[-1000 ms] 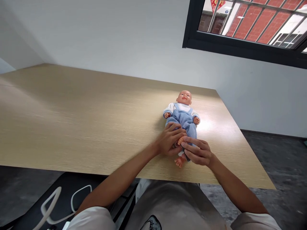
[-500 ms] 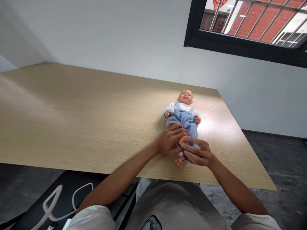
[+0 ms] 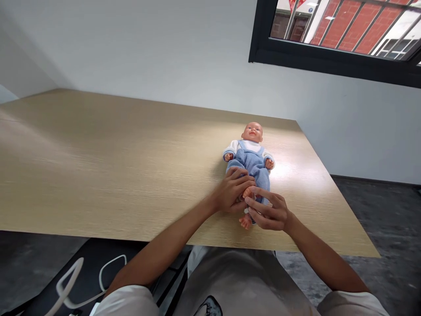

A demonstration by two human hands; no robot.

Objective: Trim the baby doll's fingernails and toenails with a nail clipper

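A baby doll (image 3: 250,160) in blue overalls and a white top lies on its back, head toward the wall. My left hand (image 3: 235,191) is closed around one of its lower legs and holds that bare foot (image 3: 247,192) up. Close against the toes are the fingers of my right hand (image 3: 269,210). These fingers grip a small dark-and-silver tool (image 3: 252,219), shaped like nail clippers and mostly hidden by the hand. The doll's other bare foot (image 3: 245,221) rests on the table below my hands.
The wooden table (image 3: 115,166) runs far to the left, and its right edge is near the doll. Behind it stands a white wall with a dark-framed window (image 3: 315,52). A black chair with a white cable (image 3: 70,281) is at lower left.
The camera view has shifted slightly. My right hand has turned a little at the toes, so less of the small tool shows. My left hand keeps its hold on the leg.
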